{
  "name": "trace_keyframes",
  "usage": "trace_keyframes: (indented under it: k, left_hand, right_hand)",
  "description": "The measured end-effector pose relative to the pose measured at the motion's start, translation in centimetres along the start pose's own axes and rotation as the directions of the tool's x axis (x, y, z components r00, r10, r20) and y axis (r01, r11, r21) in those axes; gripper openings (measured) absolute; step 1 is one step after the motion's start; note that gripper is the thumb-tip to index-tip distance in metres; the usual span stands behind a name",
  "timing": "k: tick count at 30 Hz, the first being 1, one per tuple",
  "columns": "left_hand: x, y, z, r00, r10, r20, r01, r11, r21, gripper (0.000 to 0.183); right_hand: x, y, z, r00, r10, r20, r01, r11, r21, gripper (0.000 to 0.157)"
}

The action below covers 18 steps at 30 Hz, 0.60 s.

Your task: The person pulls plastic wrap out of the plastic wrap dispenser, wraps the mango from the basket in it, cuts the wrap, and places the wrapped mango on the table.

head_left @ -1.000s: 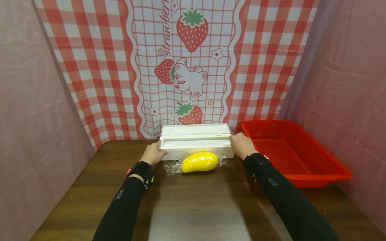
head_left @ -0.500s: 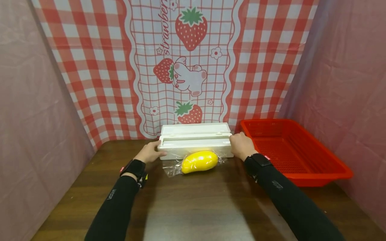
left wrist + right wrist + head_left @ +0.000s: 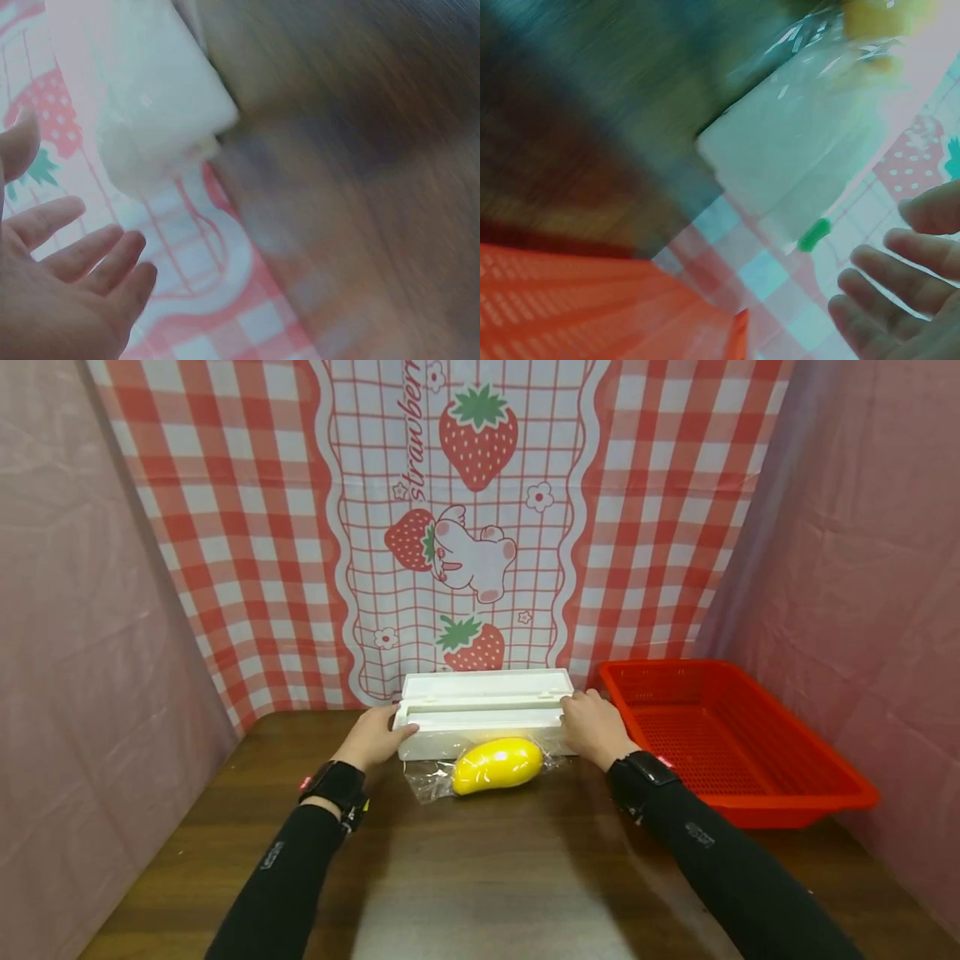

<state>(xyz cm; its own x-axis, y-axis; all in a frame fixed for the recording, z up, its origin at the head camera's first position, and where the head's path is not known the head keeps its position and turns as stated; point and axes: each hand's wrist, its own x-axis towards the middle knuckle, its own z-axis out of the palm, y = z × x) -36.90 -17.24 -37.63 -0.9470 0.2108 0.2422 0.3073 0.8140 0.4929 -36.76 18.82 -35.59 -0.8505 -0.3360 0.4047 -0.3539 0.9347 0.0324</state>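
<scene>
A long white cling film dispenser (image 3: 487,718) stands at the back of the table with its lid (image 3: 487,682) tipped up. In front of it lies a yellow mango (image 3: 498,766) in clear film (image 3: 430,782). At the dispenser's left end is my left hand (image 3: 372,737), thumb over the front edge in the head view. In the left wrist view its fingers (image 3: 101,259) are spread and loose. My right hand (image 3: 596,727) is at the right end. In the right wrist view its fingers (image 3: 892,281) are relaxed near a small green piece (image 3: 814,235) on the dispenser's end.
A red plastic basket (image 3: 750,706) stands on the right of the brown wooden table (image 3: 480,877), close to my right forearm. Behind the dispenser hangs a checked strawberry cloth (image 3: 270,527). Pink curtains (image 3: 862,610) enclose both sides.
My left hand has shifted slightly left, and its thumb is now higher over the front edge. My right hand has moved a little left over the dispenser's end. The mango has barely moved.
</scene>
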Motion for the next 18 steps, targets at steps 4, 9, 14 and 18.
trace_keyframes:
  k: [4,9,14,18]
  left_hand:
    - [0.1,2.1,0.8,0.994,0.103,-0.042,-0.099,0.991,0.088,0.063]
    - [0.0,4.6,2.4,0.972,0.229,-0.046,-0.213,0.949,0.233,0.065]
    - [-0.2,7.0,4.3,0.948,0.314,0.055,-0.315,0.898,0.308,0.075]
    - [-0.5,8.2,5.7,0.935,0.337,0.110,-0.352,0.855,0.381,0.082]
  right_hand:
    - [0.2,-1.1,0.0,0.998,-0.062,-0.012,0.063,0.995,0.082,0.025]
    - [0.4,-2.3,0.6,0.987,-0.141,0.083,0.129,0.982,0.138,0.056]
    - [0.1,-3.2,1.3,0.970,-0.193,0.149,0.173,0.976,0.134,0.077]
    - [-0.2,-3.9,1.8,0.963,-0.228,0.145,0.209,0.969,0.136,0.083]
